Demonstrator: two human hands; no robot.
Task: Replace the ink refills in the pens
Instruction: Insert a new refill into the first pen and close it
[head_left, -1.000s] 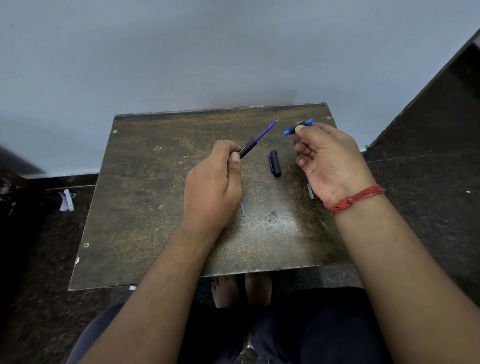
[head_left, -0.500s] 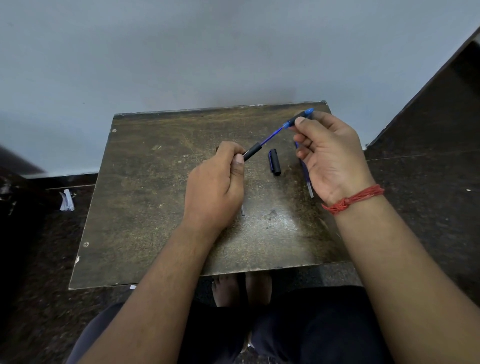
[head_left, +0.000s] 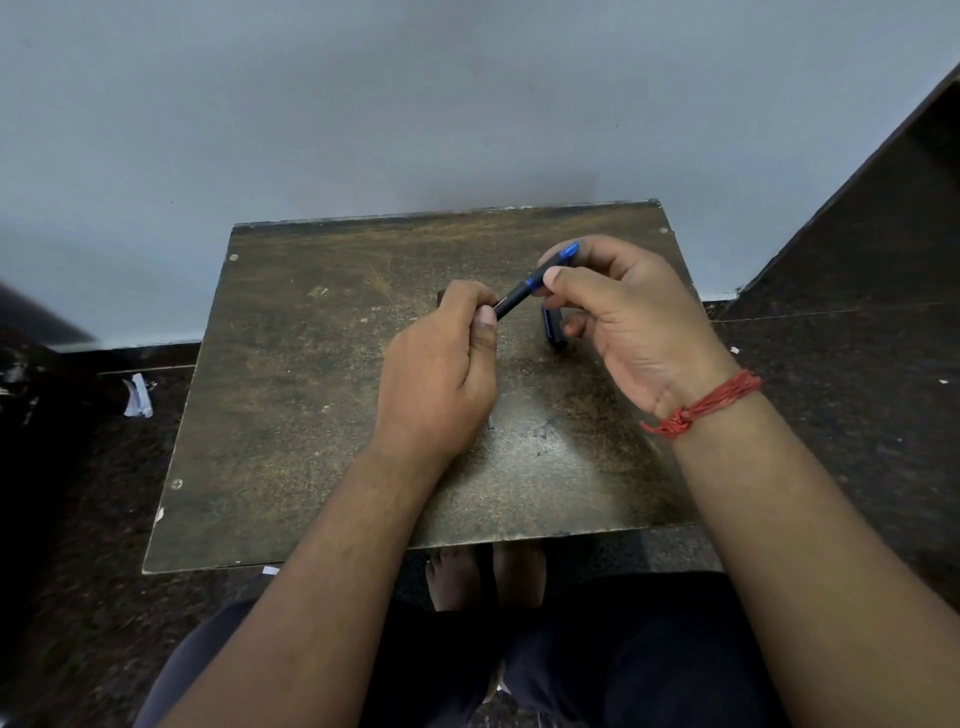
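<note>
A plain indoor room, most likely in a home, with nothing to mark it as a workshop or office. A small, low, worn brown wooden table (head_left: 322, 395) with a scratched top and screw heads at its corners stands against a bare pale blue-grey painted wall (head_left: 363, 104). The floor is dark speckled stone (head_left: 857, 395), with a crumpled scrap of white paper (head_left: 138, 397) lying on it. The person's bare feet (head_left: 485, 574) rest on the floor under the table's near edge.
</note>
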